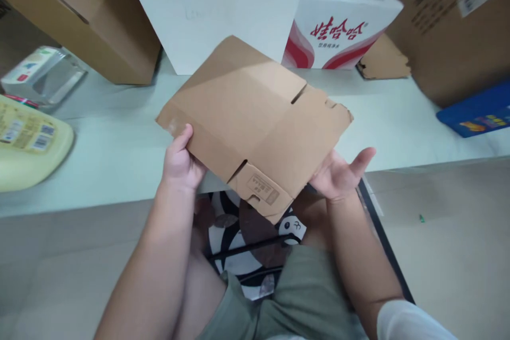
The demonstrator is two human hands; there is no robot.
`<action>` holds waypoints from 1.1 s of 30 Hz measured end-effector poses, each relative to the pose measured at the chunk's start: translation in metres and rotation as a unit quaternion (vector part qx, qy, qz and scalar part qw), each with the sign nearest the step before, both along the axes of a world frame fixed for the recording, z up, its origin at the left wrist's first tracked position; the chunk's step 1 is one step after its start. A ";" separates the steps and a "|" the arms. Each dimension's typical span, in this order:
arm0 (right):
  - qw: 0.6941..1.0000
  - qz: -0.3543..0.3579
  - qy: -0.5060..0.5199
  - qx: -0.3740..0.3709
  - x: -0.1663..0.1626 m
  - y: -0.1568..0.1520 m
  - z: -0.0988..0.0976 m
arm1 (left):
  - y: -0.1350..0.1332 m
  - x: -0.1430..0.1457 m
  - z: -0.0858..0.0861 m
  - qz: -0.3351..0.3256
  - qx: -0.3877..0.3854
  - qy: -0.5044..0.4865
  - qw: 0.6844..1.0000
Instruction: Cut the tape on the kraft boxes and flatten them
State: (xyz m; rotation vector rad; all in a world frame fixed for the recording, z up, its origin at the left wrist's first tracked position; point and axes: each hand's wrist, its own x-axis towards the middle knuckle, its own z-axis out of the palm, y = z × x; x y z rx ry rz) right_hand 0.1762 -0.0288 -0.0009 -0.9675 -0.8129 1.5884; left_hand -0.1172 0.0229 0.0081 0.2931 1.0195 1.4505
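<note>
A flattened brown cardboard box [243, 111] with slots and flaps is held tilted over the table's front edge. My left hand [183, 162] grips its left edge, thumb on top and the other fingers hidden underneath. By the lower right edge is my right hand [337, 172], palm up with its thumb stretched away from the cardboard. Its fingertips pass out of sight beneath the sheet, so whether they touch it cannot be seen. A small printed stamp [263, 188] marks the near flap.
Behind stand a large white box [223, 16], a white-and-red carton [342, 26] and a tall brown box [115, 26]. A yellow bottle [32, 143] and a clear container [48, 77] lie left on the pale table [115, 154]. At right are a blue package [478, 111] and a cardboard piece [384, 58].
</note>
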 end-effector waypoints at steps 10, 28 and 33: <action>0.987 -0.122 -0.072 -0.081 0.092 -0.051 0.026 | -0.008 0.009 0.020 -0.195 -0.024 0.003 0.981; 0.861 -0.403 -0.310 -0.018 0.228 0.089 0.075 | 0.004 0.024 0.016 -0.214 -0.055 0.014 0.975; 0.896 -0.273 -0.346 -0.061 0.213 0.140 0.054 | 0.006 0.021 0.013 -0.231 -0.034 0.007 0.972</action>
